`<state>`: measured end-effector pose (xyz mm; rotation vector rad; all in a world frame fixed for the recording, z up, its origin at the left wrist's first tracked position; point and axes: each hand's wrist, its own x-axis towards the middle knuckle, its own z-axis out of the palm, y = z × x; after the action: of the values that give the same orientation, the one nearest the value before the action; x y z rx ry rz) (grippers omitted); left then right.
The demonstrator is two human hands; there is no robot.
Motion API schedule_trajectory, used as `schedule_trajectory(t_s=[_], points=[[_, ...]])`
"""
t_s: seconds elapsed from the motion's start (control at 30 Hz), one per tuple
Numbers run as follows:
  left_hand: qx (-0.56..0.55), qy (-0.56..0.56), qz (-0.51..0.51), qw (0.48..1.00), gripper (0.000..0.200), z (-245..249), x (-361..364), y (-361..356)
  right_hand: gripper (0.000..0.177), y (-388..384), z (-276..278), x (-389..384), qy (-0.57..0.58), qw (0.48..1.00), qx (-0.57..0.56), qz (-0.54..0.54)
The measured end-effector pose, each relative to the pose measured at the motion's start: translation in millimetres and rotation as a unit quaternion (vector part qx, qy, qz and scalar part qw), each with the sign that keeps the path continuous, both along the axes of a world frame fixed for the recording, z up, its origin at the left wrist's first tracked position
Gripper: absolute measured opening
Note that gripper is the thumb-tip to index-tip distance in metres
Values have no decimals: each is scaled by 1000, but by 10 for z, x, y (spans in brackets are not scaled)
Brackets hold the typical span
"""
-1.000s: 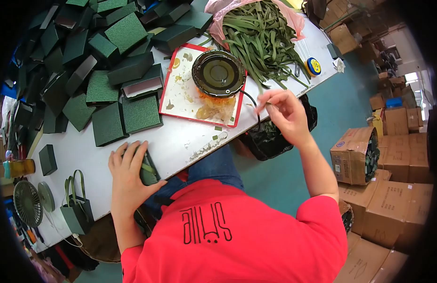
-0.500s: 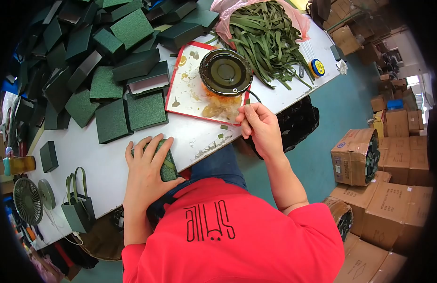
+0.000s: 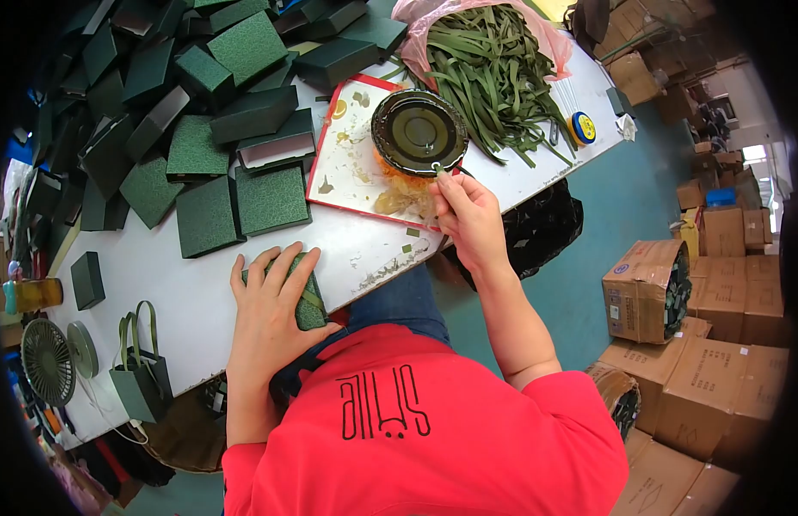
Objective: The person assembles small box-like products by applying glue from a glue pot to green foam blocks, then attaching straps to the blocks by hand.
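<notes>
My left hand (image 3: 274,292) is curved over a small green textured box (image 3: 310,303) at the table's near edge, thumb on the near side and fingers over the far side. A green ribbon band crosses the part of the box that shows. My right hand (image 3: 469,215) pinches a short end of green ribbon (image 3: 440,170) at the near rim of a round black pot (image 3: 419,132) of dark liquid. Most of that ribbon is hidden by my fingers. The pot stands on a white, red-edged board (image 3: 343,163) stained with amber drips.
Many green boxes (image 3: 197,146) are piled at the back left. A pink plastic bag (image 3: 412,17) of loose green ribbons (image 3: 493,77) lies behind the pot. A small fan (image 3: 49,361) and a small green bag (image 3: 142,378) stand at left. Cartons (image 3: 647,288) are stacked on the right.
My right hand has moved up and slightly left, bringing the ribbon end to the pot's rim. My left hand stays on the box.
</notes>
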<state>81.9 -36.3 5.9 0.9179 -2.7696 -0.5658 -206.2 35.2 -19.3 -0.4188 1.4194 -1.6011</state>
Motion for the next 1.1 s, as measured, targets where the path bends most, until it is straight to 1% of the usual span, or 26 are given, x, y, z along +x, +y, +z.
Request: schedule_trajectory(t_s=[0.13, 0.23, 0.3, 0.33, 0.43, 0.5, 0.57, 0.6, 0.7, 0.77, 0.87, 0.97, 1.07, 1.1], points=[[1, 0, 7, 1000, 105, -2, -3, 12, 23, -26, -16, -21, -5, 1000, 2, -4], [4, 4, 16, 1000, 106, 6, -10, 19, 22, -5, -50, -62, -31, 999, -13, 17], [6, 7, 20, 1000, 106, 3, -9, 23, 22, 23, -12, -44, -41, 999, -16, 6], [14, 27, 18, 999, 106, -6, 3, 16, 22, 42, 12, -22, -47, 999, -17, 1], [47, 99, 6, 994, 106, -24, 44, -18, 21, 183, 52, 81, 6, 999, -47, -13], [79, 160, -14, 984, 103, 3, 60, -57, 19, 283, 172, 183, 24, 998, -43, 40], [134, 197, -36, 971, 107, 31, 47, -100, 18, 364, 264, 329, 35, 992, -44, 116], [149, 200, -47, 967, 107, 46, 33, -122, 18, 397, 292, 398, 24, 985, -47, 167], [178, 220, -88, 955, 108, 29, -9, -205, 17, 411, 414, 536, -18, 936, 24, 351], [174, 233, -106, 951, 108, 16, -27, -233, 18, 390, 401, 670, -48, 918, 40, 391], [163, 268, -119, 942, 108, -22, -41, -248, 22, 333, 356, 776, -40, 905, 79, 416], [157, 273, -125, 941, 109, -10, -53, -243, 25, 298, 303, 826, -20, 900, 90, 425], [140, 236, -143, 951, 117, 26, -33, -260, 29, 288, 254, 848, -3, 899, 93, 427], [140, 237, -143, 951, 116, 28, -36, -257, 30, 282, 261, 852, 3, 898, 100, 429]])
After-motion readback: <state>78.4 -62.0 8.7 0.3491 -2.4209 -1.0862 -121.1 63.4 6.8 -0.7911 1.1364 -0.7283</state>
